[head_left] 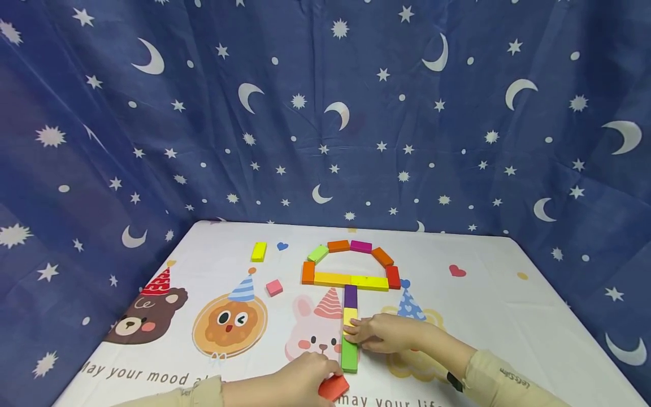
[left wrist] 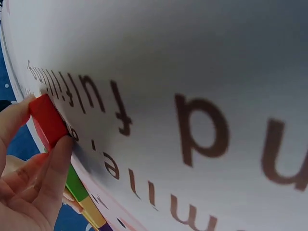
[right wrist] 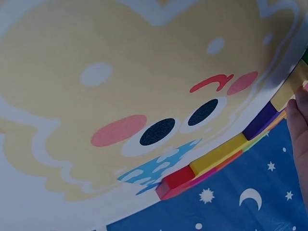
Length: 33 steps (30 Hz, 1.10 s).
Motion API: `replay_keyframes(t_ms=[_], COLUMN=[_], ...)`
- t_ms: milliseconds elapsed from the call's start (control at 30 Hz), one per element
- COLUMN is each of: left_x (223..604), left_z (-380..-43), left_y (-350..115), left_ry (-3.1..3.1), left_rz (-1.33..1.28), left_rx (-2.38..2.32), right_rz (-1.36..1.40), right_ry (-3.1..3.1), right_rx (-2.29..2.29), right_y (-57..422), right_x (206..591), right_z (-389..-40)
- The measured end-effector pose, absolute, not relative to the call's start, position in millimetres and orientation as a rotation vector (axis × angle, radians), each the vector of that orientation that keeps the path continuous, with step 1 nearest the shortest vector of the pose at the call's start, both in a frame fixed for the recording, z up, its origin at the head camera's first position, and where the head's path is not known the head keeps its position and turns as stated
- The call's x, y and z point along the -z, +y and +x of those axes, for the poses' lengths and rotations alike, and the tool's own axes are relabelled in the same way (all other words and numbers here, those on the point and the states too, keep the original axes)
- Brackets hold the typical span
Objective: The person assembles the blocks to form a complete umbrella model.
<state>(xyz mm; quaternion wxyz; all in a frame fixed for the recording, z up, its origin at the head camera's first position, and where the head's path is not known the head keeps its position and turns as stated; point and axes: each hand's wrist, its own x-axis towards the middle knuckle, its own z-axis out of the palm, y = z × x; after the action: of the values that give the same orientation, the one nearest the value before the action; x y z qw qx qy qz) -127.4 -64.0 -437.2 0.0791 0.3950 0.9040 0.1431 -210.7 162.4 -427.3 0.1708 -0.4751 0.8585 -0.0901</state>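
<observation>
In the head view, my left hand (head_left: 305,380) pinches a red block (head_left: 334,388) near the table's front edge; the left wrist view shows this red block (left wrist: 49,122) between thumb and fingertips. My right hand (head_left: 389,332) grips the yellow block (head_left: 350,315) in a straight column, fingertips reaching over its left edge. Above that yellow block lies a purple block (head_left: 350,296); below it is a green block (head_left: 349,359). The column meets a flat row of two yellow blocks (head_left: 369,283), topped by an arch of several coloured blocks (head_left: 361,246). The right fingers partly cover the yellow-green joint.
A loose yellow block (head_left: 259,252) lies at the back left, and a small pink block (head_left: 274,288) sits left of the arch. The white tablecloth (head_left: 483,316) carries printed cartoon faces and lettering. Behind the table hangs a blue star-and-moon curtain (head_left: 356,186).
</observation>
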Motion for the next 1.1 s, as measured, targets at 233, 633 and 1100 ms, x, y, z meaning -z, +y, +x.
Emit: replay_keyframes(t_ms=[233,633,1100], left_x=[440.8,442.9,444.7], left_z=[-125.4,-125.6,-126.8], left_y=[-62.1,-62.6,-64.0], left_ry=[2.739,2.785,2.772], left_rz=[1.135,1.199,1.281], left_rx=[-0.477,-0.457,-0.504], right_rz=[-1.354,-1.389,-1.393], right_ry=[2.432,2.423,2.424], right_rx=[0.264,0.284,0.293], right_y=[162.9,164.4,164.6], right_x=[428.2,429.9,429.7], right_z=[-210.3,-210.7,-210.5])
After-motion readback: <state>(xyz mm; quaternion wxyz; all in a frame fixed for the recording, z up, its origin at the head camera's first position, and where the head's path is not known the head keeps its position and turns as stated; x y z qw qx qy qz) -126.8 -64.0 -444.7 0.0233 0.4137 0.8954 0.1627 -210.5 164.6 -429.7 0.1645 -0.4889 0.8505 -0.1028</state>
